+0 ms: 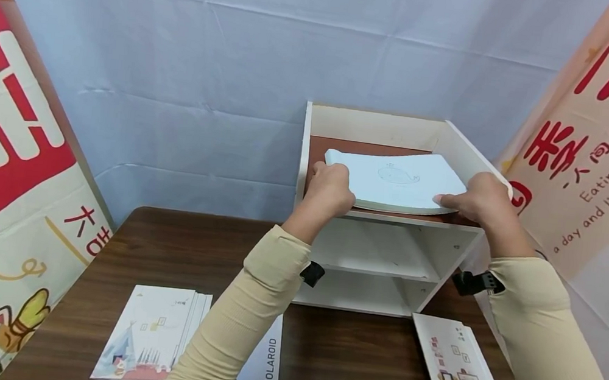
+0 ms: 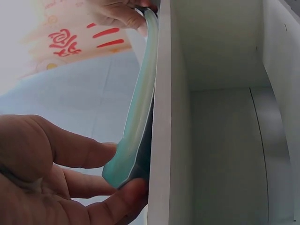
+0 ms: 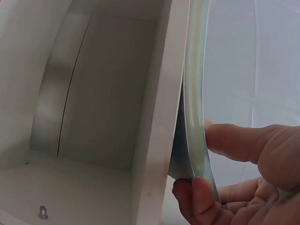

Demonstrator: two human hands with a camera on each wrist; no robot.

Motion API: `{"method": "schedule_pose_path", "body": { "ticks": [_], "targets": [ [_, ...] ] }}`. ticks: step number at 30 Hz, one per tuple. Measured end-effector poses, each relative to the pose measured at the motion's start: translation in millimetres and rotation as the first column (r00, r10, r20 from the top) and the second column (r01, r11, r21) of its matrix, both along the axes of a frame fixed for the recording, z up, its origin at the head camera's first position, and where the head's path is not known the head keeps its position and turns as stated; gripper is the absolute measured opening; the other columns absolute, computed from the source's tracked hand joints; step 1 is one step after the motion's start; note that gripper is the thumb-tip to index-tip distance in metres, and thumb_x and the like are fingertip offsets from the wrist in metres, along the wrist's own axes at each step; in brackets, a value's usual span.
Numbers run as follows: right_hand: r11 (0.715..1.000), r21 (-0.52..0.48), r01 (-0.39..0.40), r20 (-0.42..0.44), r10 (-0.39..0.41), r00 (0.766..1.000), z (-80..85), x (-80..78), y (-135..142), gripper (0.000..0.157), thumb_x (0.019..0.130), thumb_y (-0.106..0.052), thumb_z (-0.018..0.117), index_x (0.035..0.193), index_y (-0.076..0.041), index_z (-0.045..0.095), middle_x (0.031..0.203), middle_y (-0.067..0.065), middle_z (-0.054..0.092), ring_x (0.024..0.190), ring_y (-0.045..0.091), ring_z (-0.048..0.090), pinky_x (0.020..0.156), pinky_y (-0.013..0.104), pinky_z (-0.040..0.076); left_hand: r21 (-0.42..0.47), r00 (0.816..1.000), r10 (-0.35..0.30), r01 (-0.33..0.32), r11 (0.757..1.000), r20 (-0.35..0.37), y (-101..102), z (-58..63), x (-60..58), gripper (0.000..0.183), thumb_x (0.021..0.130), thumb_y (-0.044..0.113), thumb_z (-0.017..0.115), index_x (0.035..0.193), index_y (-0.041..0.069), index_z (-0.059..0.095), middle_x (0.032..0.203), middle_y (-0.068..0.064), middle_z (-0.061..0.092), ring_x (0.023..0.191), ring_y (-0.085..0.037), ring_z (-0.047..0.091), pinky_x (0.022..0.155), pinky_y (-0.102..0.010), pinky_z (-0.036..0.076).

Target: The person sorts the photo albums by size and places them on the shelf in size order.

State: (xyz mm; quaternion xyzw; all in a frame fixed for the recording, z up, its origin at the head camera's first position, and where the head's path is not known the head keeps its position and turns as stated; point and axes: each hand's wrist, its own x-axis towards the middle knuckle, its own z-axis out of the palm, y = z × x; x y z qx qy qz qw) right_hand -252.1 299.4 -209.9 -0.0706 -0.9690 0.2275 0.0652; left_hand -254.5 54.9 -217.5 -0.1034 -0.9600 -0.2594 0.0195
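Observation:
A thick pale blue notebook (image 1: 401, 184) with a whale drawing on its cover lies over the brown top level of a small white shelf (image 1: 379, 125). My left hand (image 1: 331, 186) grips its left end, thumb on one cover and fingers underneath, as the left wrist view shows. At the opposite end, my right hand (image 1: 482, 198) pinches the notebook between thumb and curled fingers. In the right wrist view the notebook's cream page edge (image 3: 196, 93) bows slightly, close along the shelf's front edge (image 3: 159, 112).
Below the top level, the shelf has two white compartments (image 1: 376, 246). On the dark wooden table (image 1: 342, 365) lie a stack of illustrated notebooks (image 1: 148, 328), a POLAROID booklet (image 1: 269, 358) partly behind my left sleeve, and another illustrated stack (image 1: 458, 370) at right.

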Motion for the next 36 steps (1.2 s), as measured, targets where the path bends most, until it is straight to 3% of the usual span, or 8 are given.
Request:
{"method": "schedule_pose_path", "body": {
  "ticks": [6, 15, 20, 24, 28, 36],
  "targets": [
    [0.999, 0.035, 0.010, -0.007, -0.010, 1.000, -2.8, 0.8, -1.0, 0.071, 0.080, -0.030, 0.071, 0.110, 0.025, 0.039, 0.095, 0.031, 0.042, 0.085, 0.042, 0.041, 0.064, 0.047, 0.041, 0.031, 1.000, 0.008, -0.008, 0.999, -0.012, -0.6, -1.9, 0.6, 0.010, 0.085, 0.005, 0.058, 0.076, 0.006, 0.057, 0.092, -0.010, 0.051, 0.091, -0.021, 0.042, 0.063, -0.029, 0.042],
    [0.995, 0.100, -0.018, -0.042, 0.022, 0.999, -4.8, 1.8, -2.0, 0.052, 0.081, -0.031, 0.069, 0.083, 0.017, 0.051, 0.078, 0.025, 0.045, 0.079, 0.041, 0.039, 0.059, 0.045, 0.039, 0.073, 0.998, 0.022, -0.018, 0.997, -0.055, -4.1, -3.1, -0.5, 0.006, 0.086, 0.005, 0.055, 0.082, 0.004, 0.060, 0.099, -0.012, 0.051, 0.093, -0.022, 0.046, 0.067, -0.029, 0.043],
    [0.991, 0.127, -0.043, -0.055, 0.051, 0.997, -6.6, 1.0, -4.3, 0.043, 0.081, -0.029, 0.069, 0.078, 0.011, 0.053, 0.072, 0.020, 0.047, 0.074, 0.037, 0.042, 0.057, 0.043, 0.038, -0.059, 0.993, -0.007, 0.000, 0.998, -0.119, -3.4, -4.7, 0.2, 0.003, 0.084, 0.008, 0.061, 0.083, 0.007, 0.064, 0.095, -0.009, 0.056, 0.096, -0.023, 0.049, 0.078, -0.031, 0.042],
    [0.988, 0.142, -0.054, -0.077, 0.066, 0.995, -8.6, 0.5, -8.0, 0.043, 0.081, -0.024, 0.069, 0.097, 0.014, 0.055, 0.092, 0.030, 0.055, 0.082, 0.042, 0.047, 0.064, 0.049, 0.042, -0.161, 0.989, -0.060, 0.038, 0.986, -0.138, -1.9, -4.3, 2.9, 0.007, 0.087, 0.010, 0.060, 0.088, 0.011, 0.067, 0.096, -0.004, 0.058, 0.099, -0.024, 0.048, 0.080, -0.031, 0.041],
    [0.989, 0.128, -0.080, -0.073, 0.089, 0.993, -7.3, 0.8, -12.2, 0.044, 0.082, -0.018, 0.065, 0.113, 0.012, 0.057, 0.113, 0.033, 0.053, 0.092, 0.045, 0.047, 0.069, 0.052, 0.041, -0.210, 0.984, -0.090, 0.057, 0.976, -0.151, -0.5, -4.5, 5.1, 0.012, 0.087, 0.011, 0.061, 0.095, 0.013, 0.070, 0.098, -0.004, 0.057, 0.097, -0.022, 0.047, 0.078, -0.030, 0.040],
    [0.986, 0.114, -0.118, -0.044, 0.124, 0.991, -7.4, 1.1, -15.3, 0.034, 0.084, -0.017, 0.057, 0.107, 0.007, 0.062, 0.111, 0.029, 0.056, 0.085, 0.039, 0.048, 0.062, 0.043, 0.041, -0.293, 0.969, -0.164, 0.105, 0.950, -0.184, -1.1, -8.0, 5.1, 0.022, 0.086, 0.012, 0.063, 0.106, 0.019, 0.070, 0.101, -0.002, 0.056, 0.094, -0.019, 0.047, 0.076, -0.029, 0.040]
  ]
}}
